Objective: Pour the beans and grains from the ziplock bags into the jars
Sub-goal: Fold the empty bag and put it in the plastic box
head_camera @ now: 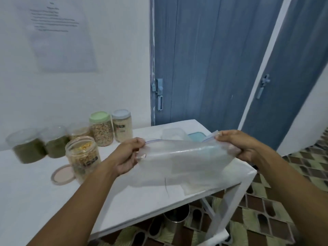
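As I log it: one clear ziplock bag (184, 162), stretched above the worktop (53, 201) between left hand (129, 155) and right hand (237, 144), each pinching an upper corner.

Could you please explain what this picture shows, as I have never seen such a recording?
There is no machine here: a camera worn on a person's head looks down at their arms. The left hand and right hand each pinch a top corner of a clear ziplock bag, which looks empty, above a white table. On it stand an open jar of yellowish grains, a pink lid lying beside it, a green-lidded jar, a blue-lidded jar and jars of green contents.
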Demonstrator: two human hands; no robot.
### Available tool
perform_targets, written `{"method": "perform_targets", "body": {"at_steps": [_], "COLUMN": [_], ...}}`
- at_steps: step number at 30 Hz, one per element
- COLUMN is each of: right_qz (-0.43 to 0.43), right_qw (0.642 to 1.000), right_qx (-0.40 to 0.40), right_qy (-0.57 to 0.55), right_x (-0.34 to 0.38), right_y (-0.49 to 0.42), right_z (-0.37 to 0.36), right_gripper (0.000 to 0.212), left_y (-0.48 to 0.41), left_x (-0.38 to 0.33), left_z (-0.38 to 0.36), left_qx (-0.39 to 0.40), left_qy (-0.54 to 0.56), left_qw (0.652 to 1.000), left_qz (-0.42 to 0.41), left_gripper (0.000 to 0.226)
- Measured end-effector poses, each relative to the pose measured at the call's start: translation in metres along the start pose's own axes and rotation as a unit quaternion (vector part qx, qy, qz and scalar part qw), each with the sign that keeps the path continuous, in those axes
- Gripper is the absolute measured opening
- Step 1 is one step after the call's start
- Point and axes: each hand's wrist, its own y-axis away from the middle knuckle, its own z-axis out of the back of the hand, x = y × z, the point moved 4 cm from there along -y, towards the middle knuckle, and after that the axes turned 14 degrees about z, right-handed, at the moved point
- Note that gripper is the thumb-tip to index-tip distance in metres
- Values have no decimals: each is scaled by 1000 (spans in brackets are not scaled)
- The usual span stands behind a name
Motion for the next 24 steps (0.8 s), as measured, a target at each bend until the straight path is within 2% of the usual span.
{"method": "perform_targets", "body": {"at_steps": [1,3,6,8,10,12,14,15,17,19,22,23,24], "right_qz": [-15,-38,-71,-88,-86,-63,-14,10,44,23,-68,-80,-80], "right_qw": [1000,999,989,986,991,994,986,980,973,976,984,980,972], "right_qx": [6,35,127,139,94,-10,-94,-111,-111,-88,-19,8,33], "right_qy": [-2,5,5,10,48,93,139,164,196,199,163,180,219], "right_x": [2,3,2,-5,-21,-47,-67,-76,-89,-101,-120,-125,-129], "right_y": [-5,-16,-23,-32,-53,-79,-100,-107,-117,-122,-129,-132,-136], "right_z": [12,31,50,62,72,82,85,85,84,87,95,99,103], "right_gripper": [17,20,23,23,22,15,11,11,12,21,32,37,39], "left_y": [-9,-23,-35,-49,-72,-92,-104,-110,-120,-122,-119,-119,-118], "left_x": [3,9,15,22,29,38,48,53,62,70,91,98,104], "left_z": [-10,-28,-55,-65,-68,-69,-73,-74,-68,-66,-73,-79,-86], "left_qx": [20,63,176,196,132,51,23,3,-83,-171,-224,-228,-240], "left_qy": [11,38,79,83,54,35,19,-17,-148,-241,-239,-262,-323], "left_qw": [999,993,968,961,977,991,997,999,985,954,944,937,915], "left_qz": [32,89,161,177,159,117,77,45,-25,-56,-44,-36,-34], "left_gripper": [3,23,48,45,37,42,48,47,56,68,81,85,90]}}
